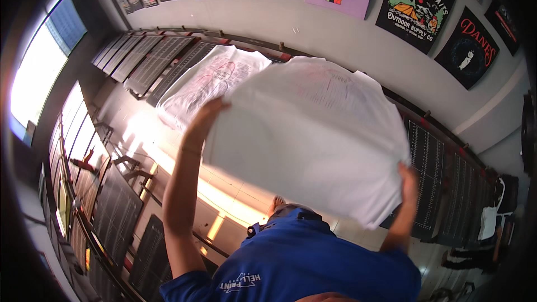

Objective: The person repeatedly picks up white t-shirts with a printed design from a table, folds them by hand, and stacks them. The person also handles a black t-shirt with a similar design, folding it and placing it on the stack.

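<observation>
A white T-shirt (291, 140) with a faint print near its far end is stretched out between my two hands. My left hand (211, 109) grips its left edge, fingers closed on the cloth and partly hidden by it. At the right edge, my right hand (409, 182) is closed on the fabric, slightly blurred. The far part of this shirt reaches over the row of boards along the wall; whether it rests on one I cannot tell. Just to its left, a second white shirt (215, 75) with a reddish line print lies on a board.
Dark printing boards (162, 59) run in a row along the wall, continuing as a ruled black board (426, 170) at the right. Another rack of boards (114, 212) stands at the left, with a red tool (84, 163) on it. Printed panels (417, 8) hang on the wall.
</observation>
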### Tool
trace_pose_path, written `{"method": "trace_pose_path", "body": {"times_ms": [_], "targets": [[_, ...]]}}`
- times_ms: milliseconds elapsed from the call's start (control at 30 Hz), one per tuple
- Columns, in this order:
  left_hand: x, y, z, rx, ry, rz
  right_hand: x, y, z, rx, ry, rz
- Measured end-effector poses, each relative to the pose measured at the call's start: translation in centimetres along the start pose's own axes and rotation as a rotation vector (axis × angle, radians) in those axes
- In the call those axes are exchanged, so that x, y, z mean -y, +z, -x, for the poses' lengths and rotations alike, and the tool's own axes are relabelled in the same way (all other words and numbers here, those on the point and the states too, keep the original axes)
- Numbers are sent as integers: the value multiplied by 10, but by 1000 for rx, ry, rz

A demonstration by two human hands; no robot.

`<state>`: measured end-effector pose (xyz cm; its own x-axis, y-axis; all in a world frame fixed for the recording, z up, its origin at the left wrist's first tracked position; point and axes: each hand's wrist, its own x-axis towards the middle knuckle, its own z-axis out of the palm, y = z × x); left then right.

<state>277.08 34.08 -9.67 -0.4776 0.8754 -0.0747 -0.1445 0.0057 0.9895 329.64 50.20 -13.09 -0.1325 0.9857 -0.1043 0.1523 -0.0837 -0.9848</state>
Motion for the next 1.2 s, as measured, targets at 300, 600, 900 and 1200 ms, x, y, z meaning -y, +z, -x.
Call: {"method": "trace_pose_path", "body": {"times_ms": [300, 600, 900, 1200], "targets": [[255, -122, -15, -59, 92, -832, -215, 69, 59, -56, 551, 677], [171, -447, -183, -616, 155, -1137, -120, 407, 19, 347, 456, 26], [165, -547, -267, -314, -328, -1244, -134, 631, 11, 263, 690, 19], [155, -592, -281, 22, -355, -801, -109, 685, 11, 282, 548, 533]]}}
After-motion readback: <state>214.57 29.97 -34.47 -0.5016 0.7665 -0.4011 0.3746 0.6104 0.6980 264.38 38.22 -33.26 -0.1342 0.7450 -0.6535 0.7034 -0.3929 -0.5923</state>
